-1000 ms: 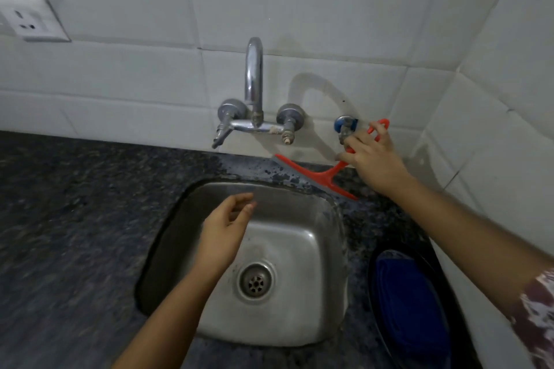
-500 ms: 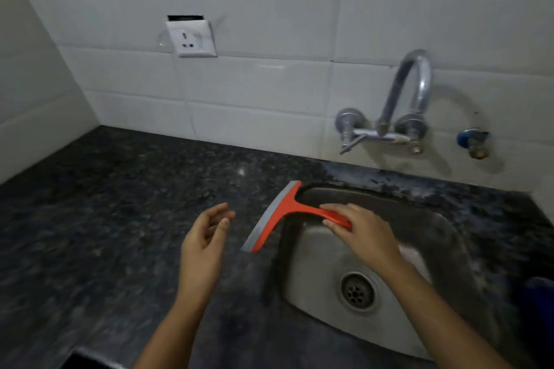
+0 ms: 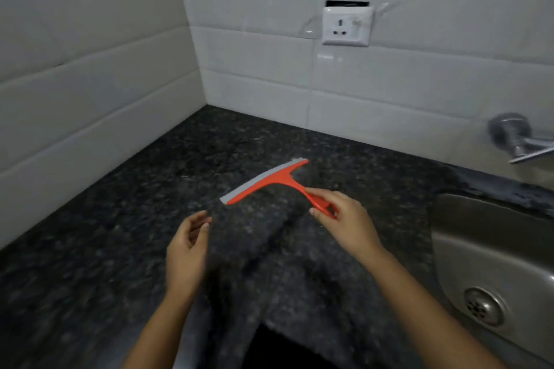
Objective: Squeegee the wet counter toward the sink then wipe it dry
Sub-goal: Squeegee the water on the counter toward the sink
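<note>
So, my view takes in the dark speckled counter [image 3: 126, 219] filling most of the frame, backed by white wall tiles [image 3: 263, 75] that meet in a corner at about 11 o'clock. Over at 3 to 4 o'clock I see the steel sink [image 3: 479, 237] with its drain [image 3: 483, 306] near the lower right edge, and above it, at 3 o'clock, part of a chrome tap [image 3: 515, 138] (blurred, cut off by the frame). At 1 o'clock a white wall socket [image 3: 346, 26] sits on the tiles. Near the centre my right hand [image 3: 344, 225] pinches the handle end of the orange squeegee [image 3: 269, 181] between thumb and fingers; its grey blade points toward 11 o'clock, over the counter left of the sink, and I cannot tell whether the blade touches the stone. My left hand [image 3: 187, 252] hovers just at 7 o'clock from the blade, fingers loosely curled and holding nothing, apart from the tool.
</note>
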